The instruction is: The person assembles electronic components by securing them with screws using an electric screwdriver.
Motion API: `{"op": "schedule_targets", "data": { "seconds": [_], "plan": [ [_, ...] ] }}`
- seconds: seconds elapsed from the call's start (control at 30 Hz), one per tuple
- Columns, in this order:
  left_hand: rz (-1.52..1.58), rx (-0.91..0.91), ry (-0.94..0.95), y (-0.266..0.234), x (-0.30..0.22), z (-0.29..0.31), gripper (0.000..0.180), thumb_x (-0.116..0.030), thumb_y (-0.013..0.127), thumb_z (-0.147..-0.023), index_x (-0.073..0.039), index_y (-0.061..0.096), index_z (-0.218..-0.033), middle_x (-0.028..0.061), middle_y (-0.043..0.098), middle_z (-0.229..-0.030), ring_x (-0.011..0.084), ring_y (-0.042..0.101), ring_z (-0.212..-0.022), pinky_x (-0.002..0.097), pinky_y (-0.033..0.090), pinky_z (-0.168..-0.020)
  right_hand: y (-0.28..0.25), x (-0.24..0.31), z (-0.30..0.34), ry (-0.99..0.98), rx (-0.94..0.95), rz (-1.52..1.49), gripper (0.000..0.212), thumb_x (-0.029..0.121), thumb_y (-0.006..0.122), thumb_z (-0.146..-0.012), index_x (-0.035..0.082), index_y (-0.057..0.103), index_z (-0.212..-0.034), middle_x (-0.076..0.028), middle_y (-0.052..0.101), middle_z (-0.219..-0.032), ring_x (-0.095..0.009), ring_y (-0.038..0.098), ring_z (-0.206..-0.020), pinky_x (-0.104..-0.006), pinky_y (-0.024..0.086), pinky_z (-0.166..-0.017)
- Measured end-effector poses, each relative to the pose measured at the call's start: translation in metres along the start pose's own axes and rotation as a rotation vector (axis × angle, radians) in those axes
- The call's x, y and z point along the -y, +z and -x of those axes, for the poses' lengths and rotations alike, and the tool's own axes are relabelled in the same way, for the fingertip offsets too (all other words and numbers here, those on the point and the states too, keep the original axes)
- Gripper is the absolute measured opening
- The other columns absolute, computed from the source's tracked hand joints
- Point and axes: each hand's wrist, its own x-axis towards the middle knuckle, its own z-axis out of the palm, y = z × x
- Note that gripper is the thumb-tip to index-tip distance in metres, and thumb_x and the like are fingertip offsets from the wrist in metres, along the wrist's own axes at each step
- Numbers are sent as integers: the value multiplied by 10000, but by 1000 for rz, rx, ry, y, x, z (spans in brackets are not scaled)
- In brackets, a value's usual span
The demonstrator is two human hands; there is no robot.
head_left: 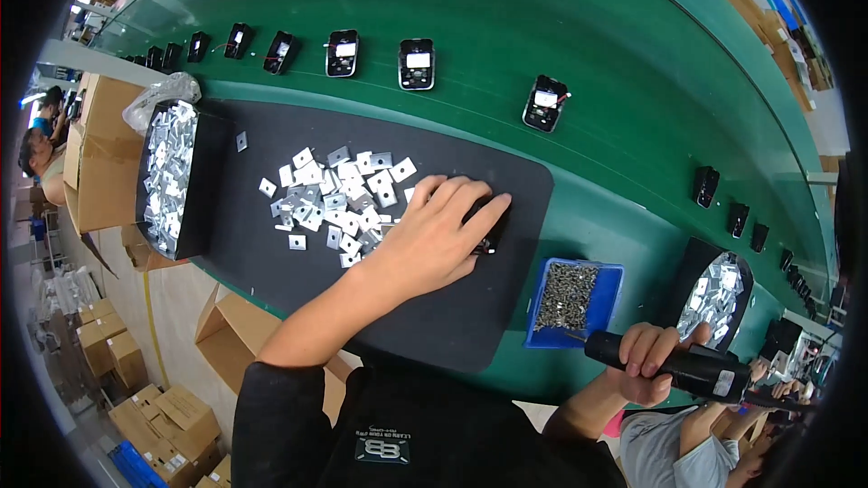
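Note:
My left hand (438,239) is curled over a small black device housing (489,237) on the dark mat. Most of that housing is hidden under the palm and fingers. Beside the hand lies a loose heap of small silvery square plates (336,201), each with a hole. My right hand (649,360) grips a black electric screwdriver (701,372), held sideways with its bit pointing left. The bit's tip is at the lower right part of a blue tray (608,305) of small screws (566,296); whether it touches a screw cannot be made out.
A black bin (170,183) of plates stands at the mat's left end, another bin (717,294) at the right. Along the green bench (479,45) sit several devices, including one with a lit-looking pale panel (417,63). Cardboard boxes (113,149) and other people are around.

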Motion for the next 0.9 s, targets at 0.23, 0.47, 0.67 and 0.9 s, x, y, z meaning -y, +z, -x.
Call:
{"op": "schedule_targets", "data": {
  "seconds": [0.23, 0.47, 0.67, 0.9],
  "plan": [
    [44, -194, -183, -27, 26, 36, 581, -120, 788, -704, -77, 586, -1247, 125, 577, -1176, 316, 554, -1095, 430, 426, -943, 8, -18, 2, -97, -146, 260, 716, 186, 668, -905, 70, 261, -1483, -24, 465, -688, -111, 454, -511, -269, 418, -506],
    [-107, -169, -232, -30, 53, 54, 376, -21, 753, -725, -18, 639, -1083, 104, 604, -969, 301, 581, -867, 405, 500, -779, 13, -33, 2, -44, -158, 304, 726, 161, 680, -884, 38, 262, -1465, -29, 481, -693, -120, 462, -524, -289, 444, -540],
    [-99, -105, -360, -35, 45, 51, 230, -7, 743, -738, -21, 663, -953, 119, 603, -877, 317, 582, -830, 410, 495, -757, 19, -14, -5, -97, -174, 210, 697, 193, 672, -904, 74, 261, -1455, -14, 479, -714, -108, 474, -543, -273, 425, -538],
    [241, -262, -371, -31, 19, 32, 158, -29, 781, -759, -23, 685, -884, 97, 690, -902, 229, 673, -747, 304, 527, -622, 16, -11, 1, -132, -195, 135, 672, 204, 676, -903, 84, 266, -1422, -6, 489, -714, -104, 489, -541, -261, 427, -530]
  ]
}}
